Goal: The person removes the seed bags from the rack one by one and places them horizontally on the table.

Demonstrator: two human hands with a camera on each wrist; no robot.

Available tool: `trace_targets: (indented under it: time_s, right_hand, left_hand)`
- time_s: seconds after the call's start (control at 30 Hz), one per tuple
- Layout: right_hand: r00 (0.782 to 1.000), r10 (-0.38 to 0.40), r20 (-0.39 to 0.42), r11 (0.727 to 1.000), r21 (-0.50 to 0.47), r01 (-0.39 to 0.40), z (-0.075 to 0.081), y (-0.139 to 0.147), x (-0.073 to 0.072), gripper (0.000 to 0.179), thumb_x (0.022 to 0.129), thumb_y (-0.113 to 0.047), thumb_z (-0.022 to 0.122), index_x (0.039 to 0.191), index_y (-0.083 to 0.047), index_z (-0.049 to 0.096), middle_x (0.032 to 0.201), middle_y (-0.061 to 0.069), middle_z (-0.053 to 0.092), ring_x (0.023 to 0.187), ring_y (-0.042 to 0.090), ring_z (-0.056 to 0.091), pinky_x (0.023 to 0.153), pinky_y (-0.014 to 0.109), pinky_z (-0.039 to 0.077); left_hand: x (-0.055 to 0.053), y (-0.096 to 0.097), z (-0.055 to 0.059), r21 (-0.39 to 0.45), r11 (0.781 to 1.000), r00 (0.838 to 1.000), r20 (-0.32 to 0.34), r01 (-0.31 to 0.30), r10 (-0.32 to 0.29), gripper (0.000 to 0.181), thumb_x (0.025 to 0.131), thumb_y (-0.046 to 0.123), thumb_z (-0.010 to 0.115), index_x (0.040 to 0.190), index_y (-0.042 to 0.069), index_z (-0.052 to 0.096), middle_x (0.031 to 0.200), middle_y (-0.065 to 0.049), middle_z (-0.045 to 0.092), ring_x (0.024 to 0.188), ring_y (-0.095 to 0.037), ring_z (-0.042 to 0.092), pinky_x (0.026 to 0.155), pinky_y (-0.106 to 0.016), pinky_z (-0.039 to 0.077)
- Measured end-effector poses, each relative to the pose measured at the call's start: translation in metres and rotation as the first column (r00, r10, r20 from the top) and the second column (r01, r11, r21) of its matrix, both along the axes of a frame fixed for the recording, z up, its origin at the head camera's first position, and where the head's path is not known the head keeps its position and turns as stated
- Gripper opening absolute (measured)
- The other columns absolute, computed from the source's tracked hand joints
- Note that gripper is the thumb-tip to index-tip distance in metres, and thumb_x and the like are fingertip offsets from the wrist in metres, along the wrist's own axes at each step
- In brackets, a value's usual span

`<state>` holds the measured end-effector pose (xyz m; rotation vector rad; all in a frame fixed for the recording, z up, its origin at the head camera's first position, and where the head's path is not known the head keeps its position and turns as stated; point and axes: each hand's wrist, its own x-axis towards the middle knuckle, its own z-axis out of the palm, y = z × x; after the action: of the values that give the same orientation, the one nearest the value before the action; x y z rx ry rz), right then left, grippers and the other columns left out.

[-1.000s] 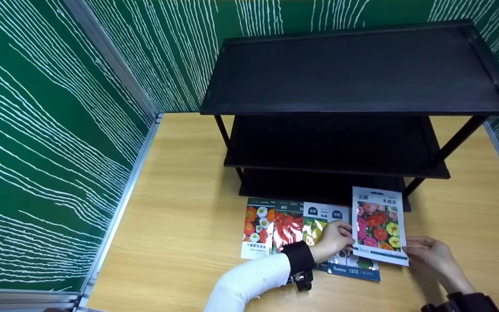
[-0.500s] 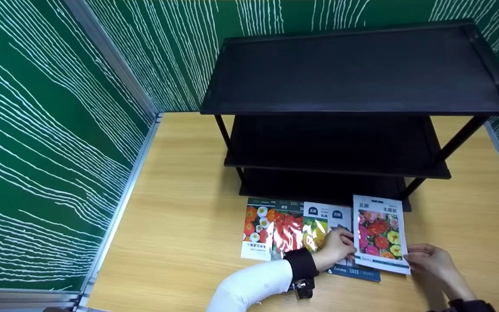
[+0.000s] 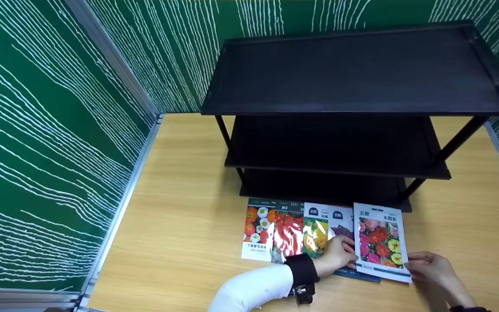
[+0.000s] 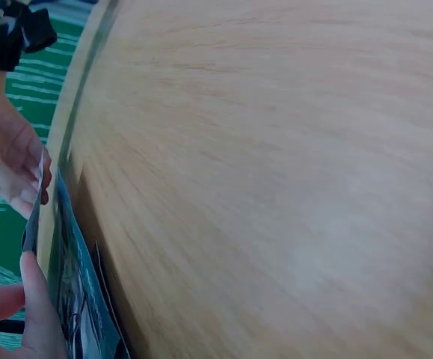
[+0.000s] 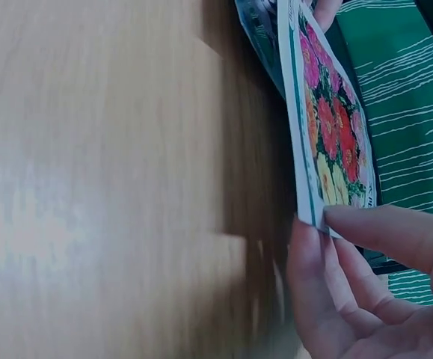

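Observation:
A white seed packet (image 3: 379, 238) with a picture of pink, red and yellow flowers is held between both hands at the right end of a row of packets. My left hand (image 3: 335, 255) pinches its lower left edge. The right hand (image 3: 433, 269) grips the lower right corner, thumb on the front and fingers behind, as the right wrist view shows of the packet (image 5: 336, 127). Just left, a packet with a purple plant (image 3: 342, 232) lies partly hidden under my left hand and the held packet.
Further left in the row lie overlapping packets with yellow flowers (image 3: 314, 234), red produce (image 3: 287, 229) and orange and white flowers (image 3: 258, 225). Behind them stands a black three-tier shelf (image 3: 353, 73) on the wooden table (image 3: 180, 216). Green panels (image 3: 37, 130) enclose the table.
Both hands have brought the flower packet toward the person and lower, close over the table, with its top edge now near level with the row. The other packets stay put.

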<state>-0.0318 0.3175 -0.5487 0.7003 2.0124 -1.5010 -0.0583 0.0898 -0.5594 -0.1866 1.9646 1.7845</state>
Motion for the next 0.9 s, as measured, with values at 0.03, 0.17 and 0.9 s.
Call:
trace_targets:
  time_s: [0.03,0.17,0.9]
  right_hand:
    - [1.0,-0.003,0.012,1.0,0.001,0.003,-0.0008,-0.0004,-0.0002,0.053,0.069,-0.007,0.072,0.108,0.017,0.046,0.071,0.0,0.062,0.066,0.012,0.061,0.063,0.029,0.054]
    - [0.999,-0.001,0.047,1.0,0.009,0.0,-0.0031,-0.0011,-0.0006,0.054,0.072,-0.007,0.069,0.112,0.017,0.042,0.072,-0.001,0.062,0.068,0.013,0.061,0.066,0.031,0.053]
    - [0.997,0.031,0.068,0.999,0.029,-0.033,-0.0069,0.0013,0.0019,0.046,0.076,-0.008,0.065,0.11,0.017,0.046,0.075,0.002,0.06,0.067,0.015,0.061,0.066,0.031,0.054]
  left_hand:
    - [0.0005,-0.0004,-0.0005,0.005,1.0,1.0,0.002,0.002,-0.002,0.029,0.067,-0.02,0.06,0.087,0.0,0.054,0.064,-0.003,0.048,0.05,-0.021,0.056,0.045,-0.027,0.052]
    - [0.0024,-0.0019,-0.0029,0.021,1.0,1.0,0.001,0.013,-0.013,0.029,0.066,-0.021,0.059,0.086,-0.001,0.053,0.062,-0.003,0.047,0.052,-0.026,0.058,0.044,-0.028,0.052]
    - [0.0049,-0.0086,-0.004,-0.117,0.985,0.985,-0.1,0.13,-0.141,0.028,0.069,-0.016,0.06,0.09,0.001,0.052,0.059,-0.01,0.059,0.051,-0.032,0.061,0.041,-0.022,0.05]
